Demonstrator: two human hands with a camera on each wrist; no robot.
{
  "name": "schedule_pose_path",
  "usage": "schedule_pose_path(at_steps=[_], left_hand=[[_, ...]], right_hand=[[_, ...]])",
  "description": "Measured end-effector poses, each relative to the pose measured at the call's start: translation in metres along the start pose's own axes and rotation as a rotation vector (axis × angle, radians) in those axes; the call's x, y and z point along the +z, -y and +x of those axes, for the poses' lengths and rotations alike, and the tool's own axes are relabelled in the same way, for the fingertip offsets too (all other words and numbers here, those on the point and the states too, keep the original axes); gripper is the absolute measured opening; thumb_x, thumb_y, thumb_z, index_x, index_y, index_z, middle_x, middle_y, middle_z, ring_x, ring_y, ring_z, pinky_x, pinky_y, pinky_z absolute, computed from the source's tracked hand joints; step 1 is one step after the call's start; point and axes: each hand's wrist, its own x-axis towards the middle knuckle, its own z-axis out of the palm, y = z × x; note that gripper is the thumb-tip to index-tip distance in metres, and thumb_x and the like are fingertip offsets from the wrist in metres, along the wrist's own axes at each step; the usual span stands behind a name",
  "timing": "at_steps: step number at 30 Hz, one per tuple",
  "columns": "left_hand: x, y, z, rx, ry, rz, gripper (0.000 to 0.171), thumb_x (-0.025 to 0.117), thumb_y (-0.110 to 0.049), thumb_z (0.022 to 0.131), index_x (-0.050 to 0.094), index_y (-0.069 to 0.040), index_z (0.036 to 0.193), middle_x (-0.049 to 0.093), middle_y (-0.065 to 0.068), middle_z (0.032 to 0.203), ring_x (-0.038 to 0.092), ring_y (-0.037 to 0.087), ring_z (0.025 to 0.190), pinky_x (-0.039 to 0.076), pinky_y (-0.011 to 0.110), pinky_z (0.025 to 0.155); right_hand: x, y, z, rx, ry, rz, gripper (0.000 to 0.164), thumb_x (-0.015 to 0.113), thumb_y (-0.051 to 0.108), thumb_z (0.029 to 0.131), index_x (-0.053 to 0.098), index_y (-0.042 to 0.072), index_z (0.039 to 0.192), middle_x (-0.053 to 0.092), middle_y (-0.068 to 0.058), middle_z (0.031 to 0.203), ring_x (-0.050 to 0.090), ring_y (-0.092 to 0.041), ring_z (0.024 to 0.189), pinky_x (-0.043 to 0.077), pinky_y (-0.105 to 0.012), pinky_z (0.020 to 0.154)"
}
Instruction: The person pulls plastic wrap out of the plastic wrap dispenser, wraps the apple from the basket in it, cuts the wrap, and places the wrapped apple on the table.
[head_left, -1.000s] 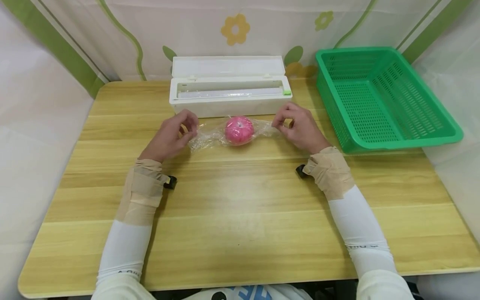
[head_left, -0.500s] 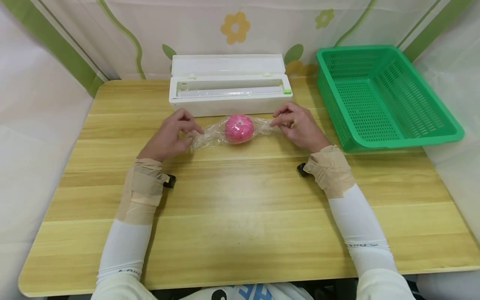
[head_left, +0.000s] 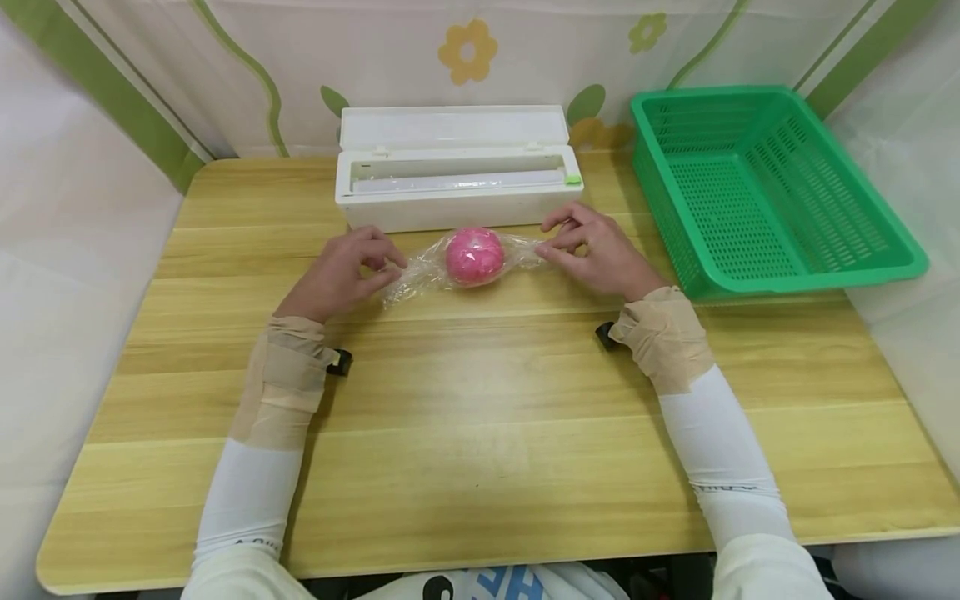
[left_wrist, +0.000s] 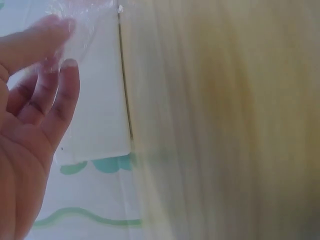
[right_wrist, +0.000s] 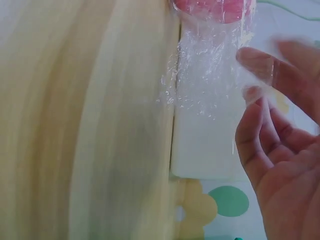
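Observation:
A shiny pink round object (head_left: 475,257) lies wrapped in clear cling film (head_left: 425,273) in the middle of the head view, the film spreading out crumpled to both sides. My left hand (head_left: 343,271) holds the film's left end between thumb and fingertips. In the left wrist view the film (left_wrist: 85,27) runs up from the thumb. On the other side, my right hand (head_left: 596,250) has its thumb and curled fingers at the right end. The right wrist view shows that film (right_wrist: 210,65) stretching from the pink object to the fingertips.
Right behind the wrapped object stands a white cling film box (head_left: 457,208), lid raised, with a roll (head_left: 457,182) inside. A green plastic basket (head_left: 813,287) stands at the back right. A flowered curtain (head_left: 390,50) closes off the back of the wooden table (head_left: 465,450).
My left hand has shifted slightly right, over the film's end, and its fingers have changed position. The right hand's fingers have moved slightly left along the film. The pink object stays between them.

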Motion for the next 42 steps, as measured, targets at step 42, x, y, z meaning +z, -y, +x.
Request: schedule_pose_path(at_steps=[42], left_hand=[[0.007, -0.010, 0.013, -0.076, 0.044, 0.102, 0.014, 0.066, -0.028, 0.089, 0.072, -0.020, 0.099, 0.065, -0.013, 0.094, 0.057, 0.005, 0.078, 0.045, 0.025, 0.070]], right_hand=[[0.008, 0.017, 0.022, 0.071, 0.088, -0.074, 0.009, 0.073, 0.022, 0.084, 0.069, 0.020, 0.091, 0.062, 0.011, 0.086, 0.056, -0.009, 0.082, 0.045, -0.029, 0.077]])
